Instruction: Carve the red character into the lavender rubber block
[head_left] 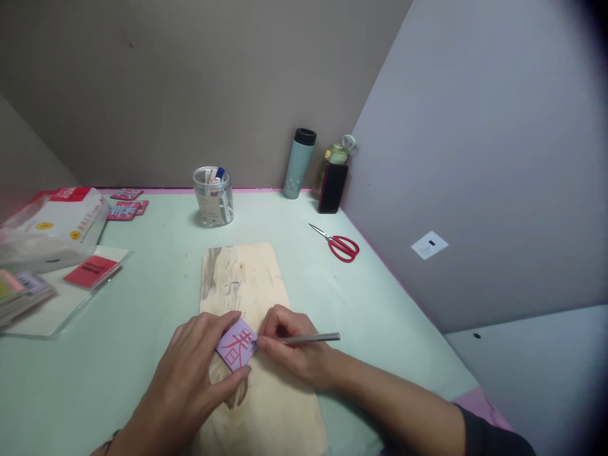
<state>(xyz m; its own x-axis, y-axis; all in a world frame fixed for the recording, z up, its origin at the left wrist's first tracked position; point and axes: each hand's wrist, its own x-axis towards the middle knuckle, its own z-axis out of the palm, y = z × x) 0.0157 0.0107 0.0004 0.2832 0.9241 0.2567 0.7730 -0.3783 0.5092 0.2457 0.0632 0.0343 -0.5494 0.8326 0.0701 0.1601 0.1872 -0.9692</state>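
Note:
A small purple square block (237, 344) with a red character drawn on it lies tilted on a wooden board (256, 269). My left hand (190, 361) grips this block by its edges, between thumb and fingers. In my right hand (294, 347) is a slim silver craft knife (313, 338), pinched near its front end. Its tip meets the block's right edge, though my fingertips partly hide it. Dark stains mark the board's surface.
Red-handled scissors (342, 246) lie right of the board. Behind stand a clear jar of pens (213, 197), a teal tumbler (299, 164), a green bottle (336, 152) and a phone (333, 189). Bags (71, 221), packets (95, 271) and pink pieces (124, 209) lie left.

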